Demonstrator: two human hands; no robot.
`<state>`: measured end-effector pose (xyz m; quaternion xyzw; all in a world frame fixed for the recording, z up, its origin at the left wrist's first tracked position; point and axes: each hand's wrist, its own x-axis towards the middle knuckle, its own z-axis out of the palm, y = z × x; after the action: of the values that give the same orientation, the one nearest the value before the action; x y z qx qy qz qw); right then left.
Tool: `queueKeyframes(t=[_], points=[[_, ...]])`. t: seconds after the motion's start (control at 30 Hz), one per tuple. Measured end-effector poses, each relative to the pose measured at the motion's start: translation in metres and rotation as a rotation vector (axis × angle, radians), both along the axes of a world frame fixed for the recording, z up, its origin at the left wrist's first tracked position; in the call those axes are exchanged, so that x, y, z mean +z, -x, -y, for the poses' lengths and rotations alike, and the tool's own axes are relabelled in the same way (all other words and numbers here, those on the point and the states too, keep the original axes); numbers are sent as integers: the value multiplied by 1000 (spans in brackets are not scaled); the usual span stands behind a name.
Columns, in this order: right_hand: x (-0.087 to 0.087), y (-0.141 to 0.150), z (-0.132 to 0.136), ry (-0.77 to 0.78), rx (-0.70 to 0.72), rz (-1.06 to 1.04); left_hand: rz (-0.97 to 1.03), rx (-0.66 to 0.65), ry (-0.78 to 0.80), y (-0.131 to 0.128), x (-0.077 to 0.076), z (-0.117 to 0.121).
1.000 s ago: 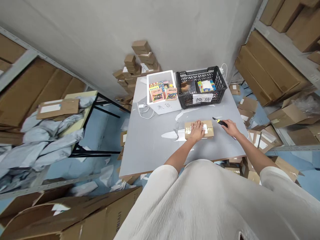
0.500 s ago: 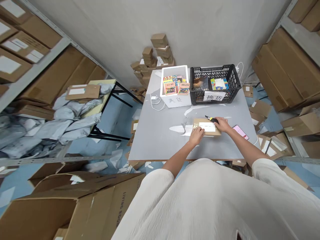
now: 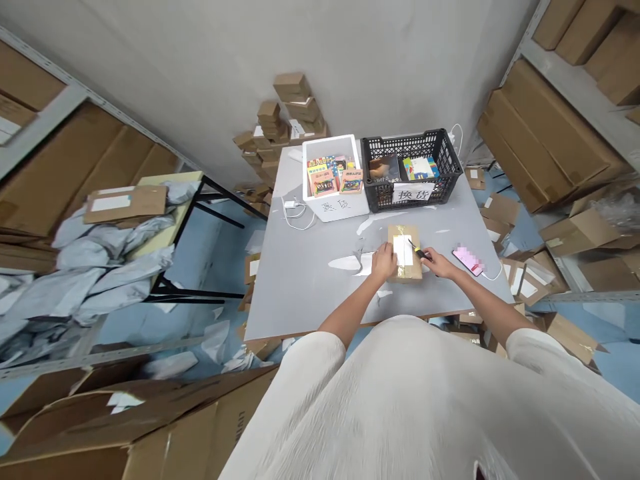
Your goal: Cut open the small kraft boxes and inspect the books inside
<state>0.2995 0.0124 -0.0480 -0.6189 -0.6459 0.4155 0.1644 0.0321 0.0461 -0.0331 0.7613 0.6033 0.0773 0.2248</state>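
Observation:
A small taped cardboard box (image 3: 411, 272) with a white label lies on the grey table, its long side now pointing away from me. My left hand (image 3: 384, 261) grips its left edge. In my right hand (image 3: 438, 263) is a black and yellow utility knife (image 3: 419, 252), closed in the fingers. The blade is out and over the label, near the middle of the box; whether it touches the surface I cannot tell. A pink-screened phone (image 3: 469, 260) rests to the right of that hand.
Behind the box stand a white bin (image 3: 334, 208) of books and a black plastic crate (image 3: 370, 195) with books. Torn white paper (image 3: 345, 263) lies left of the box. Stacked cartons (image 3: 291, 87) lean by the wall. Grey parcels (image 3: 115, 257) cover a side table. Shelves hold large cartons (image 3: 550, 133).
The box has been turned about a quarter turn from lying crosswise. My left hand went from its top to its left edge. The knife in my right hand came over the box.

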Motion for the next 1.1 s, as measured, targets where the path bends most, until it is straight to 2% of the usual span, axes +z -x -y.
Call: queueKeyframes(t=[0.17,0.27,0.37,0.47,0.6,0.63,0.73,0.83,0.97,1.1], points=[[-4,-6,-6,-95,-114,-37,0,45,41,-38,8,4],[-2,-12,-10,-107,-154,-23,-22,-13,69,-60,9,10],[1,-15,-10,-90,-177,-29,-73,-64,83,-69,9,13],[3,-15,-9,-73,-227,-46,-129,-159,117,-60,10,9],[5,-11,-9,11,-299,-115,-146,-447,61,-31,10,-3],[5,-9,-9,43,-309,-147,-152,-477,35,-24,9,-5],[8,-3,-7,166,-311,-260,-158,-489,-1,-13,8,-6],[13,1,-3,255,-259,-355,-126,-500,-24,-14,6,0],[21,-6,2,254,-202,-340,-124,-541,-40,-20,3,9],[26,-31,5,233,-153,-240,-154,-510,-20,-25,2,10]])
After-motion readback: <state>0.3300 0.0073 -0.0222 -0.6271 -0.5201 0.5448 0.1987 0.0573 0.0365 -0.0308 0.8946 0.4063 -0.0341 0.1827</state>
